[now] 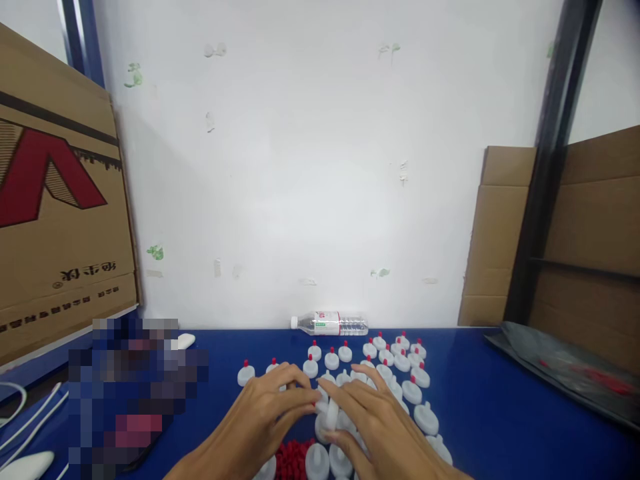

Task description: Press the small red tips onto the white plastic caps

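Red-tipped caps: we see a good batch of these white caps with red tips (401, 361) standing across the lower centre of the frame, strongest toward the right, with another pair out on the left.
Bare-spouted caps: plenty here too, folks; these white caps without red (317, 461) crowd the bottom centre and run up the right edge of the cluster.
Red pile: we spot a heap of loose red tips (291, 460) at the bottom of the frame, just left of the bare caps.
Score so far: we'd call it well under way and not finished, bare spouts and spare red both being left.
Cap in play: right in the thick of it, lower centre, a white cap (332, 415) sits tipped on edge between the hands, its spout toward the left.
Right hand: the right hand (373, 413) has that cap pinched, thumb below, fingers above, a narrow gap filled by the cap.
Left hand: the left hand (273, 407) brings its fingertips close together at the spout; a hint of red shows there, but we cannot tell whether they grip a tip.
Back line: a clear water bottle (329, 323) lies on its side against the wall.
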{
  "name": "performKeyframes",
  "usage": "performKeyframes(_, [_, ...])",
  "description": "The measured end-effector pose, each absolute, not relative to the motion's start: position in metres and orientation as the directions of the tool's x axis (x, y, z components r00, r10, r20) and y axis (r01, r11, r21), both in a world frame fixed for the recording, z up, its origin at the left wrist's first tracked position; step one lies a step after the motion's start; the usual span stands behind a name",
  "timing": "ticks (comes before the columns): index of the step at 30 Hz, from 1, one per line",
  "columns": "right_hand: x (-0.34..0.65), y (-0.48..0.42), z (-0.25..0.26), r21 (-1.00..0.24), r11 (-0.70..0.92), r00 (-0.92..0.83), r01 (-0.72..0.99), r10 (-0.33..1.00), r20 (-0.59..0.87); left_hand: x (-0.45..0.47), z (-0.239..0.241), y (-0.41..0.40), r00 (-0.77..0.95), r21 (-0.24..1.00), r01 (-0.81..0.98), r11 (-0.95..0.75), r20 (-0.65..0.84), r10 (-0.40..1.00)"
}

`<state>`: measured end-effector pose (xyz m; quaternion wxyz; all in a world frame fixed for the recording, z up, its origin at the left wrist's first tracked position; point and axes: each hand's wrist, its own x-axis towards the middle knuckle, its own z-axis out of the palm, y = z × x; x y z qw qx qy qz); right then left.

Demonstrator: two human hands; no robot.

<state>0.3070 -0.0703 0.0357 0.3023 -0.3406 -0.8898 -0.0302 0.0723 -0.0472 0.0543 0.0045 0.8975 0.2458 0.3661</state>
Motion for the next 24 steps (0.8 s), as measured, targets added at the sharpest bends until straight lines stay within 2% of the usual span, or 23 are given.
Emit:
performKeyframes(4, [0.308, -0.073, 0.041, -0.164, 0.78, -0.602, 0.604, 0.581, 0.547, 0.075, 0.053, -0.048, 0.621, 0.18, 0.485, -0.856, 0.618, 0.482])
performKeyframes(7, [0.307, -0.076, 0.046, -0.148, 0.79, -0.586, 0.595, 0.553, 0.592, 0.077, 0.055, -0.052, 0.645, 0.178, 0.492, -0.852, 0.584, 0.494])
performKeyframes(11, [0.307, -0.08, 0.049, -0.123, 0.798, -0.549, 0.59, 0.508, 0.664, 0.08, 0.061, -0.061, 0.637, 0.315, 0.462, -0.829, 0.532, 0.557])
performKeyframes(15, [0.306, -0.082, 0.05, -0.125, 0.804, -0.569, 0.582, 0.512, 0.644, 0.08, 0.069, -0.065, 0.623, 0.425, 0.444, -0.789, 0.486, 0.612])
performKeyframes(17, [0.306, -0.079, 0.049, -0.1, 0.792, -0.568, 0.602, 0.513, 0.643, 0.079, 0.071, -0.063, 0.583, 0.45, 0.446, -0.774, 0.51, 0.633])
performKeyframes(19, [0.307, -0.076, 0.048, -0.059, 0.76, -0.541, 0.647, 0.512, 0.667, 0.075, 0.07, -0.057, 0.521, 0.414, 0.476, -0.776, 0.578, 0.628])
performKeyframes(21, [0.309, -0.073, 0.05, -0.042, 0.725, -0.499, 0.688, 0.514, 0.698, 0.068, 0.065, -0.047, 0.474, 0.302, 0.552, -0.778, 0.654, 0.59])
performKeyframes(24, [0.313, -0.07, 0.054, -0.101, 0.726, -0.474, 0.68, 0.54, 0.696, 0.057, 0.053, -0.03, 0.493, 0.127, 0.692, -0.711, 0.636, 0.594])
